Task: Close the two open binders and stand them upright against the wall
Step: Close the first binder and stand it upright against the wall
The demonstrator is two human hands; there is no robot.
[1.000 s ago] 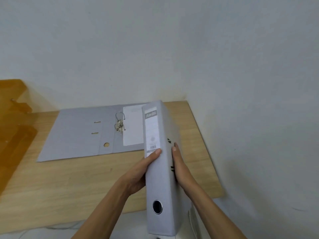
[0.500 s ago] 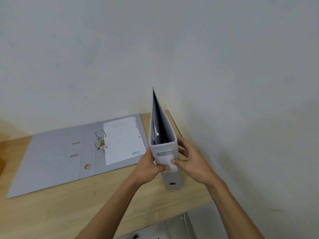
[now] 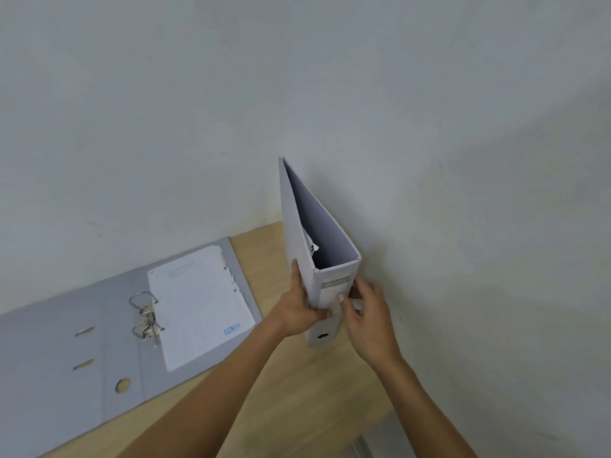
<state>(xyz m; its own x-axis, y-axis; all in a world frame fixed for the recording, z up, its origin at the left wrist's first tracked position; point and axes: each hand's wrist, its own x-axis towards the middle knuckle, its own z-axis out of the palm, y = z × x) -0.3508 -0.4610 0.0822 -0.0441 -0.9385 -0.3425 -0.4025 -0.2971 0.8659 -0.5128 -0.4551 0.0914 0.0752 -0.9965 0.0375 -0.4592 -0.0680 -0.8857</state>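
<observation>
A closed grey binder stands upright on the wooden table, at the right end near the corner of the white wall. My left hand grips its left cover and lower spine. My right hand holds the spine and right side, between the binder and the right wall. A second grey binder lies open and flat to the left, its metal rings closed and a white punched sheet resting on its right cover.
The table's right edge runs along the right wall, and its front edge is near my forearms. A strip of floor shows below the table at the lower right.
The binder went from lying tilted in my hands with the spine towards me to standing upright on the table by the right wall. My hands stayed on its spine.
</observation>
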